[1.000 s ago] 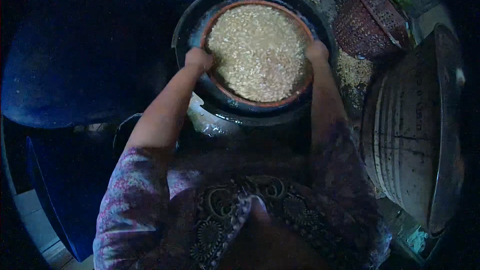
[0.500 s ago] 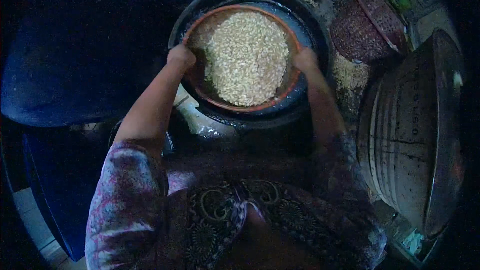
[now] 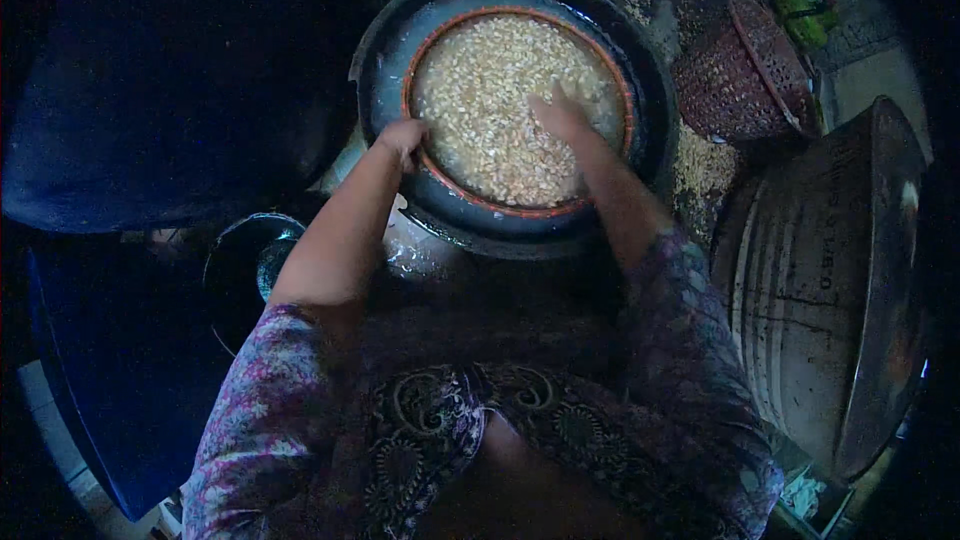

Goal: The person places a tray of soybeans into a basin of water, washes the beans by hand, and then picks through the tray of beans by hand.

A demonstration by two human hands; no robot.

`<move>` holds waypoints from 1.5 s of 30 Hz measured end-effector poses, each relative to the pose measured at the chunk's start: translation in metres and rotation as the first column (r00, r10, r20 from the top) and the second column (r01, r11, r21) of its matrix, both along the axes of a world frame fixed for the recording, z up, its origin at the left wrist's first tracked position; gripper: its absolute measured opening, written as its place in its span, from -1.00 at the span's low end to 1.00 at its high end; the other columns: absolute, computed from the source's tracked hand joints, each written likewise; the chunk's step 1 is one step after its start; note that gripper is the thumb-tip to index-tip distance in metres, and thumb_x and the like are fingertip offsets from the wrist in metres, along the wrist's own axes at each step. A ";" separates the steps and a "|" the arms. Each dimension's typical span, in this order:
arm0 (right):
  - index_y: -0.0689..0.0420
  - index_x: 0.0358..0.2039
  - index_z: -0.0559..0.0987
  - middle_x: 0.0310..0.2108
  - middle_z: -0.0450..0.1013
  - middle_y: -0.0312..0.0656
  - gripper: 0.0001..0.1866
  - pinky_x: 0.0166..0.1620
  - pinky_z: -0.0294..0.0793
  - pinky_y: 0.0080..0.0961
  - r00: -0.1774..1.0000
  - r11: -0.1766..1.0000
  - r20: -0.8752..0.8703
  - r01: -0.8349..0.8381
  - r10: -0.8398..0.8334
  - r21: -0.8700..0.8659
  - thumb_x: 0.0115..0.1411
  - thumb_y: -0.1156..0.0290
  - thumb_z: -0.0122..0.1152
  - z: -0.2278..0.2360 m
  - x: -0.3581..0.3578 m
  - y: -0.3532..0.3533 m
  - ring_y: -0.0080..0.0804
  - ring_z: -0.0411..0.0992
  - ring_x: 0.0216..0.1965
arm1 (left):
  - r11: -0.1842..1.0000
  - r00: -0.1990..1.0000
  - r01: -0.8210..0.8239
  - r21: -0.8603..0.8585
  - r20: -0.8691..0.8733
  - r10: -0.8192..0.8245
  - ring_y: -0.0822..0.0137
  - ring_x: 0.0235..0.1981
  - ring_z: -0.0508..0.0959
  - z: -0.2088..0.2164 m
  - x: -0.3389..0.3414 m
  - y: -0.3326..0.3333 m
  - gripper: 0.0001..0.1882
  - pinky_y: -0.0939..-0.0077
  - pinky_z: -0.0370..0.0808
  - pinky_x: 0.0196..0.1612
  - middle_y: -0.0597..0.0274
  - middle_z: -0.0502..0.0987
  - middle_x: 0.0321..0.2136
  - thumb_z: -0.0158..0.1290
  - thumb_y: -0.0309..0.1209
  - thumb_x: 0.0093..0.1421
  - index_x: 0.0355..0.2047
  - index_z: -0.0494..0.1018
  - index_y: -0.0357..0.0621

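Observation:
A round sieve basket with an orange rim (image 3: pixel 404 90) sits in a wide dark tub (image 3: pixel 372 60) of water. Pale beans (image 3: pixel 500 105) are spread across the basket, with water among them. My left hand (image 3: pixel 403 140) is closed on the basket's rim at the near left. Over on the right side, my right hand (image 3: pixel 562 115) reaches inside the rim, its fingers stretched out onto the wet beans. Part of those fingertips is blurred or sunk among the beans.
A dark red perforated basket (image 3: pixel 735 80) with a handle stands at the right, beside spilled beans (image 3: pixel 705 175) on the floor. A large ribbed metal vessel (image 3: pixel 800 290) lies tilted nearer. Blue drums (image 3: pixel 130 190) fill the left; a dark bucket (image 3: pixel 240 270) stands near my left arm.
My right hand has let go of the rim and moved inward onto the beans. The basket has shifted slightly right, and the heaped beans now spread across it with water.

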State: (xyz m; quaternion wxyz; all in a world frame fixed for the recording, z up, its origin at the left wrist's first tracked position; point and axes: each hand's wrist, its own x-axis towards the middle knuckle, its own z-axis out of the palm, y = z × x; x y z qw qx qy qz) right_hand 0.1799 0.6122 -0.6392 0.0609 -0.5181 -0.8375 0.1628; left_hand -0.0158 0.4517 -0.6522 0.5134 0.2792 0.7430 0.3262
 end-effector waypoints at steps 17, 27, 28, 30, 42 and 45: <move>0.07 -0.06 0.13 -0.17 0.18 0.10 -0.24 -0.11 0.18 -0.44 0.910 0.881 0.111 -0.347 0.398 -0.321 -0.41 0.42 0.13 0.036 -0.029 0.033 -0.22 0.18 -0.12 | 0.988 0.938 0.087 -0.130 -0.324 -0.125 0.20 -0.56 0.42 -0.039 -0.019 0.009 -0.77 0.33 0.35 -0.55 0.03 0.39 -0.59 -0.13 -0.42 -0.20 -0.48 0.34 -0.28; -0.02 -0.10 0.23 -0.10 0.12 0.01 -0.28 -0.03 0.08 -0.32 0.574 0.615 0.246 -0.777 0.781 -0.137 -0.40 0.24 0.21 0.025 -0.029 -0.062 -0.10 0.08 -0.06 | 0.936 0.939 -0.334 -0.111 0.048 0.341 0.17 -0.58 0.39 -0.020 -0.007 0.004 -0.77 0.31 0.33 -0.57 0.03 0.37 -0.60 -0.19 -0.47 -0.20 -0.48 0.31 -0.30; -0.02 -0.09 0.20 -0.11 0.14 0.00 -0.25 -0.04 0.08 -0.31 0.527 0.551 0.228 -0.832 0.819 -0.058 -0.41 0.22 0.21 0.030 -0.014 -0.053 -0.09 0.09 -0.07 | 0.942 0.945 -0.317 -0.112 0.047 0.324 0.17 -0.59 0.39 -0.022 -0.007 0.004 -0.77 0.30 0.33 -0.58 0.03 0.37 -0.60 -0.20 -0.47 -0.20 -0.48 0.31 -0.30; 0.02 -0.09 0.19 -0.12 0.13 0.04 -0.20 -0.04 0.07 -0.31 0.567 0.651 0.398 -0.751 0.722 -0.112 -0.46 0.19 0.24 0.035 0.002 -0.033 -0.08 0.10 -0.08 | 0.938 0.941 -0.324 -0.126 0.064 0.333 0.16 -0.59 0.38 -0.021 -0.005 0.005 -0.77 0.30 0.33 -0.58 0.03 0.36 -0.60 -0.21 -0.48 -0.20 -0.47 0.31 -0.30; 0.13 -0.20 0.30 -0.11 0.11 0.06 -0.43 -0.10 0.16 -0.37 0.608 0.689 0.326 -0.649 0.724 -0.322 -0.34 0.31 0.13 0.029 -0.083 -0.052 -0.11 0.13 -0.10 | 0.949 0.975 -0.120 -0.292 -0.214 0.057 0.29 -0.45 0.46 0.005 -0.006 0.005 -0.83 0.48 0.37 -0.45 0.03 0.43 -0.52 -0.13 -0.52 -0.24 -0.57 0.39 -0.26; 0.01 -0.17 0.30 -0.05 0.03 0.04 -0.35 -0.08 0.15 -0.41 0.544 0.602 0.266 -0.758 0.796 -0.252 -0.43 0.31 0.20 0.044 -0.025 -0.057 -0.13 0.07 -0.06 | 0.669 0.334 0.618 -0.413 -0.632 -0.700 0.25 -0.42 0.44 0.016 -0.013 -0.004 -0.78 0.51 0.38 -0.41 0.03 0.42 -0.48 0.03 -0.52 -0.40 -0.59 0.41 -0.19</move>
